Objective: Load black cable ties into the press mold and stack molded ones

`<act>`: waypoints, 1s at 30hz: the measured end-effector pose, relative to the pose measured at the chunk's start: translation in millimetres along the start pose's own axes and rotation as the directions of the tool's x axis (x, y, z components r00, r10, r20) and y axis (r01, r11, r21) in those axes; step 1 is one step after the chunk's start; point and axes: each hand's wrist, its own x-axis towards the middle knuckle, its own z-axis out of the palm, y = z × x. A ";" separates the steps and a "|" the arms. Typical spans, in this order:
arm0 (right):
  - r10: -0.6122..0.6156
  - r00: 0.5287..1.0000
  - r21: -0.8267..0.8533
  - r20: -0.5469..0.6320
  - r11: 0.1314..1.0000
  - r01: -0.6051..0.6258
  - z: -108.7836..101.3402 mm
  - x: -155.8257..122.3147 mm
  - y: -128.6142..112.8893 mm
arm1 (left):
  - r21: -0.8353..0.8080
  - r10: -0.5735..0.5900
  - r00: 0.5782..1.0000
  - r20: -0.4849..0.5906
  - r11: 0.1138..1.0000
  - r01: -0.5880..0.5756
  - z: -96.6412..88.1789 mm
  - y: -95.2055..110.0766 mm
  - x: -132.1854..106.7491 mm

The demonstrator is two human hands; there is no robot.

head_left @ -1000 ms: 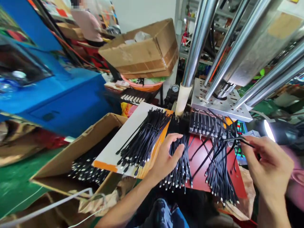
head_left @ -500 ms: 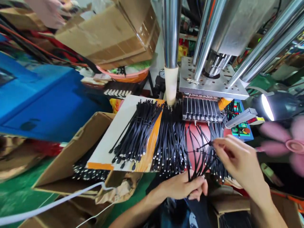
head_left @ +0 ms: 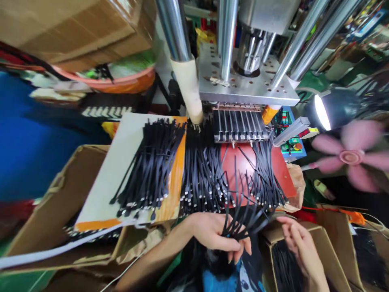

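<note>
A fanned bunch of thin black cables [head_left: 243, 217] rises from my left hand [head_left: 217, 235], whose thumb and fingers are closed round its lower end. My right hand [head_left: 304, 247] is just right of the bunch, fingers loosely bent and apart, with nothing visible in them. Some cable ends near its fingertips are blurred. Behind my hands, a pile of black cables with silvery tips [head_left: 203, 174] lies by the red work surface [head_left: 237, 160]. A smaller group of cables [head_left: 264, 170] rests on its right side.
A press with a metal plate [head_left: 249, 95] stands over a slotted fixture [head_left: 240, 125]. More cables [head_left: 148, 162] cover a white board [head_left: 103, 174] on the left. Cardboard boxes [head_left: 331, 251] stand lower right; a lamp [head_left: 322, 111] and pink fan [head_left: 351, 156] are beyond.
My left hand has drawn the bunch off the red surface toward my body. My right hand has moved down and away from the cable it pinched. The view has shifted right.
</note>
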 end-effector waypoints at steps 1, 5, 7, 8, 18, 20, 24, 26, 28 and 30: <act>0.060 0.986 0.107 0.158 0.991 -0.077 23.3 -4.9 -5.5 | 0.025 -0.004 0.997 0.078 1.000 0.002 -3.5 1.0 -2.4; 0.049 0.826 0.310 0.562 0.913 -0.265 109.9 7.3 -39.8 | 0.100 -0.163 0.971 0.175 0.984 0.147 -14.7 4.1 -25.2; 0.046 0.769 0.299 0.638 0.905 -0.302 142.5 20.6 -54.8 | 0.096 -0.284 0.957 0.059 0.956 0.277 -12.4 6.3 -47.9; 0.043 0.746 0.291 0.664 0.905 -0.311 155.7 26.8 -61.9 | 0.091 -0.321 0.946 -0.041 0.942 0.324 -7.9 8.1 -61.6; -0.221 0.542 0.176 0.811 0.975 0.135 311.8 87.3 -192.1 | 0.109 0.117 0.033 -0.993 0.974 -0.198 68.2 3.1 -151.6; -0.226 0.553 0.133 0.802 0.970 0.204 354.9 98.6 -214.7 | 0.180 0.118 -0.192 -0.974 0.920 -0.347 64.0 -1.2 -155.0; -0.239 0.647 0.037 0.725 0.950 0.309 365.4 118.2 -221.0 | 0.228 0.054 -0.355 -0.933 0.853 -0.469 63.2 -3.7 -159.7; -0.266 0.685 -0.051 0.679 0.913 0.404 319.6 122.5 -197.0 | 0.234 0.083 -0.382 -0.920 0.900 -0.367 74.0 -4.5 -160.5; -0.315 0.666 -0.246 0.676 0.755 0.607 255.0 120.9 -157.1 | 0.200 0.113 -0.412 -0.904 0.964 -0.174 88.0 -3.8 -158.6; -0.298 0.731 -0.435 0.614 0.645 0.628 193.9 113.7 -111.0 | 0.115 0.141 -0.498 -0.856 0.990 0.082 99.0 0.8 -153.5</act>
